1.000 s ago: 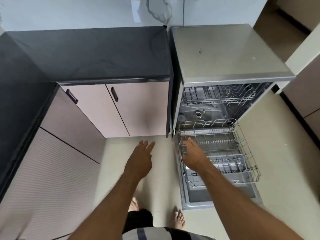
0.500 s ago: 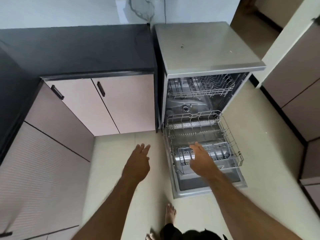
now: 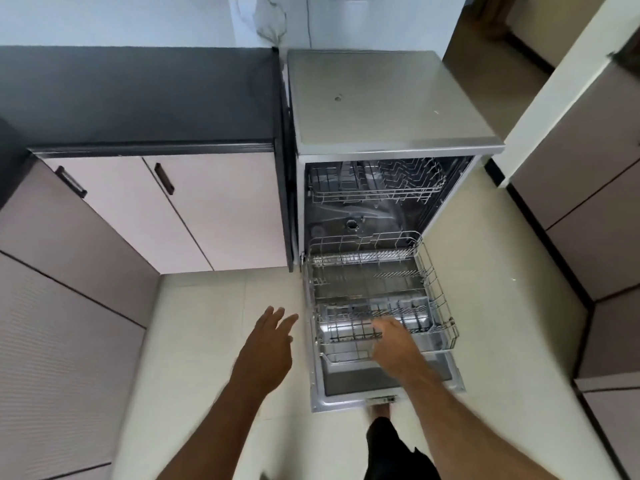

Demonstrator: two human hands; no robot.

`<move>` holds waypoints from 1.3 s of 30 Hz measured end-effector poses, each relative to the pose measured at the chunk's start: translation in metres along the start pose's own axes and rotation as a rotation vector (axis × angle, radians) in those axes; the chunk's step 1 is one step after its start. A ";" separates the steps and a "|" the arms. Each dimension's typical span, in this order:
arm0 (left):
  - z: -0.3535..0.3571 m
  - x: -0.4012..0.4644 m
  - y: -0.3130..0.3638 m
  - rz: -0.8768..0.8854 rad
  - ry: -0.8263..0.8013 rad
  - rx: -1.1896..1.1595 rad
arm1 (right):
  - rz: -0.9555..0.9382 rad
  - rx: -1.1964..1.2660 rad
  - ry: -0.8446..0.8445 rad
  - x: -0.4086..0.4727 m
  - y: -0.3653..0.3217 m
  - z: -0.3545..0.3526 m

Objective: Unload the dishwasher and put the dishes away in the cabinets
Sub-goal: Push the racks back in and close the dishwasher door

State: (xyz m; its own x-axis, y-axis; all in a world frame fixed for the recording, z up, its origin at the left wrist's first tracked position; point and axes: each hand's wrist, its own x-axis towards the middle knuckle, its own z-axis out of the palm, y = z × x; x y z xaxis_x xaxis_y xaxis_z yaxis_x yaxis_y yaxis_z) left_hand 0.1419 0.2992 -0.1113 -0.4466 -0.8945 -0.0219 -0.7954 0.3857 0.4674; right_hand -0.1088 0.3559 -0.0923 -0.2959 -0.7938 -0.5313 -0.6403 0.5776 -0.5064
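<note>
The dishwasher (image 3: 381, 105) stands open, its door (image 3: 384, 384) folded down to the floor. The lower rack (image 3: 434, 275) is pulled out over the door and looks bare apart from a grey cutlery basket (image 3: 410, 311) near its front. The upper rack (image 3: 374, 197) sits inside the machine; I see no dishes in it. My right hand (image 3: 394, 344) rests at the front of the lower rack beside the basket, its fingertips down among the wires and hidden. My left hand (image 3: 266, 348) hovers over the floor left of the door, fingers straight, holding nothing.
Shut pale cabinet doors (image 3: 214, 209) with dark handles (image 3: 164, 178) sit left of the dishwasher under a black countertop (image 3: 138, 95). More cabinet fronts (image 3: 588, 209) line the right side. My leg (image 3: 391, 441) is just before the door's front edge.
My right hand slid from the rack's left rim toward its front edge by the cutlery basket. The camera backed away. My left hand stayed spread over the floor.
</note>
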 end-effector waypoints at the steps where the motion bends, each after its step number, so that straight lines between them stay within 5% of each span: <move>1: 0.007 0.009 0.006 -0.030 0.007 -0.020 | -0.003 -0.021 -0.015 0.009 0.009 -0.005; 11: 0.128 0.095 0.089 -0.320 -0.139 -0.264 | 0.094 -0.053 -0.156 0.123 0.102 -0.042; 18: 0.241 0.114 0.089 -0.503 -0.208 -0.413 | 0.370 0.243 -0.137 0.194 0.172 0.040; 23: 0.324 0.111 0.070 -0.606 -0.346 -0.437 | 0.753 0.574 -0.066 0.253 0.290 0.154; 28: 0.384 0.118 0.059 -0.726 -0.313 -0.509 | 0.949 1.278 0.116 0.249 0.247 0.136; 39: 0.435 0.148 0.069 -0.651 -0.342 -0.451 | 0.875 1.404 0.183 0.298 0.248 0.135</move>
State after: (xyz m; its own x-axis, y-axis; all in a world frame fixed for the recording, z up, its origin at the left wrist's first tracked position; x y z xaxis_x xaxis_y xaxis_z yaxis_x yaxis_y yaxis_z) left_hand -0.1571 0.2916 -0.4669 -0.1145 -0.7613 -0.6382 -0.7293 -0.3718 0.5744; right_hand -0.2599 0.2882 -0.4673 -0.3367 -0.1111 -0.9350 0.8164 0.4604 -0.3487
